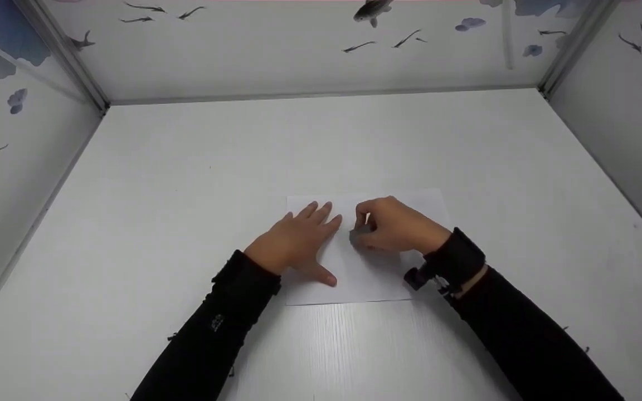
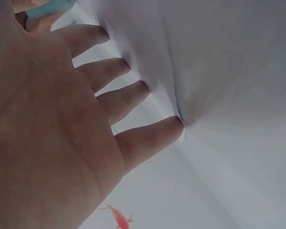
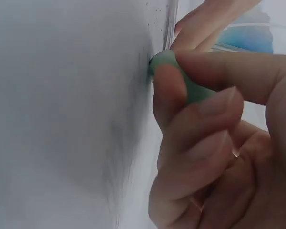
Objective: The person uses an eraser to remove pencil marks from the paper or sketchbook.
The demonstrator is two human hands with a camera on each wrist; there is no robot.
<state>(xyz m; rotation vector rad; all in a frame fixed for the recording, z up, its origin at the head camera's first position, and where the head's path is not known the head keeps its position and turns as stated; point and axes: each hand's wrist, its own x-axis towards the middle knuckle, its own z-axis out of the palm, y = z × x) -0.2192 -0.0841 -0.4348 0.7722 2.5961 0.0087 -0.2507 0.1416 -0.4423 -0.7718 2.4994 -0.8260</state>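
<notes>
Right hand [image 1: 399, 225] pinches greenish block [image 3: 165, 58]; left hand [image 1: 298, 239] spreads on paper [image 1: 363, 284].
Well short of the worktop [image 1: 187, 145]'s far edge, the block seems light, rubbery: hold its sides.

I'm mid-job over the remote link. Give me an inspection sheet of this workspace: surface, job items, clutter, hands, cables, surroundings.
Surface: white table, flat.
Job's things: white sheet lying on the table; small greenish block, its tip at the sheet, looking grey in the head view.
Clutter: small dark specks in the right wrist view, too small to identify.
Left hand: rests on the sheet, fingers spread.
Right hand: pinches the block, fingers curled.
Cables: nothing seen.
Surroundings: white back panel with a painted dark fish; side panels left and right.
</notes>
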